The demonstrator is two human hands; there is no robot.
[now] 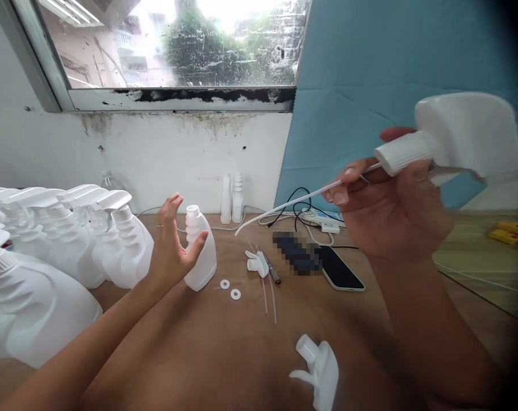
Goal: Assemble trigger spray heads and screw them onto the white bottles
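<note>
My right hand (387, 211) grips a white trigger sprayer head (464, 134) up at the right. From its ribbed collar a thin dip tube (288, 202) runs out to the left, between my fingers. My left hand (173, 245) is beside an uncapped white bottle (203, 257), thumb and fingers spread apart; whether it touches the bottle I cannot tell. Two white washers (230, 289) lie right of the bottle. Another sprayer head (257, 264) rests with loose tubes (269, 299) and a dark pen-like tool (274, 274). A further sprayer head (321, 371) lies at the near edge.
Several white bottles with sprayer heads (121, 245) crowd the left side. A phone (340, 268) and a blurred dark item lie right of centre, before cables and a power strip (322, 220). Two white pieces (232, 197) stand by the wall; yellow objects (511, 233) lie far right.
</note>
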